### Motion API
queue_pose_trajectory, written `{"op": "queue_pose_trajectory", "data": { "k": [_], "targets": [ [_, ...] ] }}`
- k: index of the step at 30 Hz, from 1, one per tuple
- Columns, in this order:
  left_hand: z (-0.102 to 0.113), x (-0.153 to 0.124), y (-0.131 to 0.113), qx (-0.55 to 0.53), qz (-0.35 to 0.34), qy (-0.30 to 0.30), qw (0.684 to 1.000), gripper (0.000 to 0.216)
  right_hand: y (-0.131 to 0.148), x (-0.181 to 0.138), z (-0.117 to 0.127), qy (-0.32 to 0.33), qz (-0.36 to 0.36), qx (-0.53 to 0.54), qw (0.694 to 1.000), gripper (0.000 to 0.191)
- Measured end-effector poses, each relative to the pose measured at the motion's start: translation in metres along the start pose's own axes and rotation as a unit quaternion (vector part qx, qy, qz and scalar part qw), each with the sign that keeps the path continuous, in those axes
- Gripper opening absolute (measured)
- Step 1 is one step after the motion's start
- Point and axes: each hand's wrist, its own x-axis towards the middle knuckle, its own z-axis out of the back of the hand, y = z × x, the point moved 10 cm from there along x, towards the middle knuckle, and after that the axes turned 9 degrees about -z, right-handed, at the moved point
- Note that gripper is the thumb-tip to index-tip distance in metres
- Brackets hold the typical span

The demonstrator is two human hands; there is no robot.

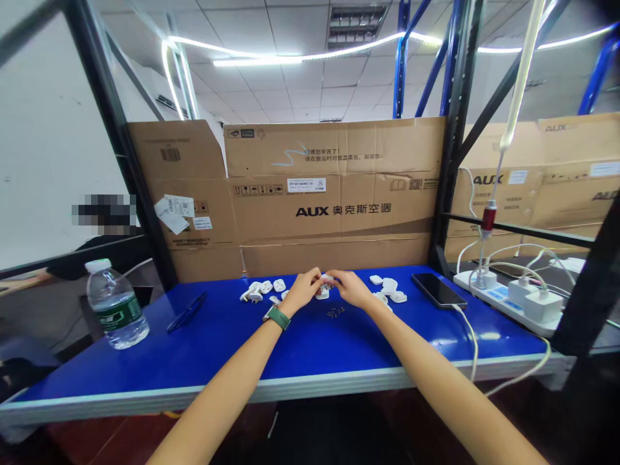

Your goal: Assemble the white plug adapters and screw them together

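Observation:
Over the blue tabletop [334, 358], my left hand [304, 290] and my right hand [352, 289] come together, fingers pinched on a small white plastic piece [327, 279]. The fingers cover part of it, so its exact kind is unclear. Just below lies another white piece [322, 294]. Small dark screws [335, 312] lie in a loose group nearer the front edge. Left of my left hand is a cluster of white plastic pieces [255, 292], some with pins like plug parts. More white rounded pieces [389, 286] lie beside my right hand.
A water bottle [116, 307] and dark glasses [186, 312] are on the left. To the right lie a phone [438, 290] on a cable and a white power strip [513, 300] with chargers. Cardboard [339, 226] walls the back. A person [109, 226] is beyond the left frame.

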Motion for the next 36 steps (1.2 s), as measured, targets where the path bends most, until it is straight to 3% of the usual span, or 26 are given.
{"op": "queue_pose_trajectory", "data": {
  "k": [6, 10, 21, 28, 36],
  "targets": [
    [0.009, 0.002, -0.013, 0.15, -0.068, -0.021, 0.986, 0.044, -0.008, 0.001, -0.003, 0.004, -0.032, -0.033, 0.999, 0.025],
    [0.008, 0.002, -0.011, 0.202, -0.091, -0.015, 0.975, 0.031, -0.011, 0.002, 0.0, -0.003, -0.045, -0.032, 0.998, 0.027],
    [-0.016, -0.009, 0.019, 0.265, -0.028, 0.117, 0.957, 0.016, -0.02, 0.002, -0.003, 0.015, -0.091, -0.062, 0.994, 0.022],
    [-0.008, -0.011, 0.016, 0.277, -0.011, 0.11, 0.955, 0.024, -0.02, 0.002, -0.007, 0.023, -0.077, -0.065, 0.995, 0.021],
    [0.011, -0.016, 0.023, 0.338, 0.065, 0.081, 0.935, 0.027, -0.022, 0.0, -0.016, 0.046, -0.078, -0.07, 0.993, 0.026]
  ]
}}
